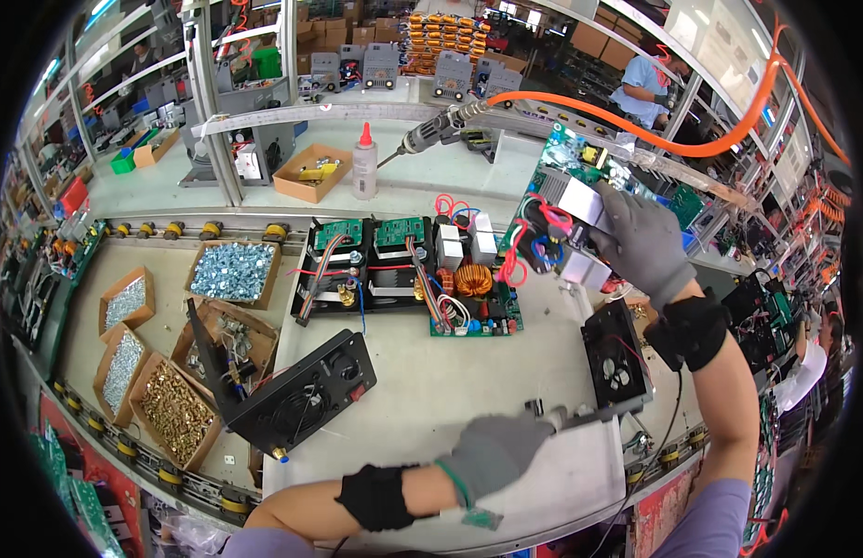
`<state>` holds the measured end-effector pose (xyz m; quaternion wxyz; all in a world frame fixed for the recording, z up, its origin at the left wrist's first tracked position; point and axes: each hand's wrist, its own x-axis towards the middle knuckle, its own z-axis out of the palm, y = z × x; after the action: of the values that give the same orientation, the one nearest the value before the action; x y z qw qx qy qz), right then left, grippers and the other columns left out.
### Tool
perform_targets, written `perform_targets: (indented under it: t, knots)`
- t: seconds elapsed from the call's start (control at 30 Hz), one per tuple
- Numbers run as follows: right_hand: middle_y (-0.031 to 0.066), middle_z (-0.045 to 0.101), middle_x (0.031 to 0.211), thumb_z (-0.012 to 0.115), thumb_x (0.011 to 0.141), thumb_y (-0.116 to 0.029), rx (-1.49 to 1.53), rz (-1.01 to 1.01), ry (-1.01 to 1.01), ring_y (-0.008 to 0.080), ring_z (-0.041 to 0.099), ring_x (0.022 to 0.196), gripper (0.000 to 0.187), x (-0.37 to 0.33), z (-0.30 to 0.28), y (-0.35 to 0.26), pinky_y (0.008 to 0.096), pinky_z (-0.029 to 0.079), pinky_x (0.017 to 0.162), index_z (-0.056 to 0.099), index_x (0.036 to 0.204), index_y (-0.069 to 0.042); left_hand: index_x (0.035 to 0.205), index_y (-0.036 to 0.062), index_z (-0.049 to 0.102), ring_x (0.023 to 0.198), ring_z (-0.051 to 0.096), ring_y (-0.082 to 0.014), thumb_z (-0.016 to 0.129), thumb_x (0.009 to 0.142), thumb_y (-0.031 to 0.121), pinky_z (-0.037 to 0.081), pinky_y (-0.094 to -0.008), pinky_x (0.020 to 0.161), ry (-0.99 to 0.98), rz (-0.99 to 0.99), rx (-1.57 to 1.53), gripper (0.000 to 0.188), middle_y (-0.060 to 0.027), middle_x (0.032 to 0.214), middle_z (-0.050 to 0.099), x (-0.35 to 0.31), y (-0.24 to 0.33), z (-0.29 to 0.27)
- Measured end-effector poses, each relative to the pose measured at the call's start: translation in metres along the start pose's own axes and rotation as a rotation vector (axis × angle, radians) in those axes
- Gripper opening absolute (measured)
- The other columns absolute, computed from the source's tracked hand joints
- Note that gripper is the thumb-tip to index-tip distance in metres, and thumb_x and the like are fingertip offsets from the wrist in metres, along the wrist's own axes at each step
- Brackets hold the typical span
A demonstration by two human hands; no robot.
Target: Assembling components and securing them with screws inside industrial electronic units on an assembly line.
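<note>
In my right hand (641, 237), gloved in grey, is a circuit board assembly (566, 209) with silver heatsinks and red and blue wires, raised and tilted above the table's right side. My left hand (501, 456), also gloved, is lower down, its fingers closed at the end of a black metal panel (617, 358) with a fan opening. A small black part (534, 406) shows beside those fingertips. Beyond my hands lies another board assembly (473, 302) with a copper coil, next to black heatsinks (385, 284) topped with green boards.
A second black fan panel (306, 400) stands at the left of the white work surface (431, 391). Cardboard boxes of screws (175, 409) and nuts (231, 270) sit farther left. A power screwdriver (441, 130) hangs on an orange hose above a red-capped bottle (364, 167).
</note>
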<state>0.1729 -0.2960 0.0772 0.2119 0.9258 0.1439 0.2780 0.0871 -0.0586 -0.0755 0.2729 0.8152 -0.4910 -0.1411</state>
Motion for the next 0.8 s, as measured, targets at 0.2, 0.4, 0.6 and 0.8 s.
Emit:
perform_targets:
  t: [0.2,0.4,0.6,0.8]
  knots:
    - [0.0141,0.066,0.101,0.077,0.071,-0.02,0.042,-0.169,0.269,0.0322,0.064,0.084,0.065,-0.046,-0.123,-0.049,0.0404,0.05,0.073,0.052,0.128,-0.001,0.109,0.0099,0.063,0.083,0.065,-0.0305,0.066,0.084,0.021,0.053,-0.0402,0.075,0.524,0.11,-0.184,0.028,-0.0102,0.093,0.065,0.009,-0.037,-0.039]
    - [0.0099,0.061,0.077,0.078,0.064,-0.019,0.348,-0.186,-0.092,0.0286,0.06,0.062,0.063,-0.123,-0.159,-0.116,0.039,0.046,0.056,0.054,0.119,0.002,0.111,0.0094,0.069,0.079,0.064,-0.0278,0.072,0.082,0.016,0.052,-0.0364,0.069,0.857,0.313,-0.333,0.029,-0.0122,0.093,0.067,-0.103,0.0,-0.069]
    - [0.0077,0.064,0.082,0.07,0.076,-0.027,0.453,-0.204,-0.577,0.028,0.066,0.077,0.051,-0.184,-0.11,-0.174,0.0429,0.049,0.069,0.053,0.119,-0.007,0.093,0.0087,0.07,0.069,0.064,-0.024,0.077,0.071,0.007,0.05,-0.0342,0.06,0.6,0.245,-0.099,0.023,-0.0066,0.086,0.067,-0.141,0.012,0.006]
    - [0.0069,0.064,0.085,0.071,0.077,-0.028,0.397,-0.166,-0.649,0.0271,0.065,0.084,0.051,-0.18,-0.067,-0.193,0.0418,0.049,0.071,0.052,0.121,-0.012,0.096,0.0071,0.067,0.069,0.065,-0.0214,0.072,0.081,0.009,0.051,-0.0315,0.062,0.567,-0.009,-0.252,0.016,-0.0084,0.086,0.066,-0.13,-0.014,0.053]
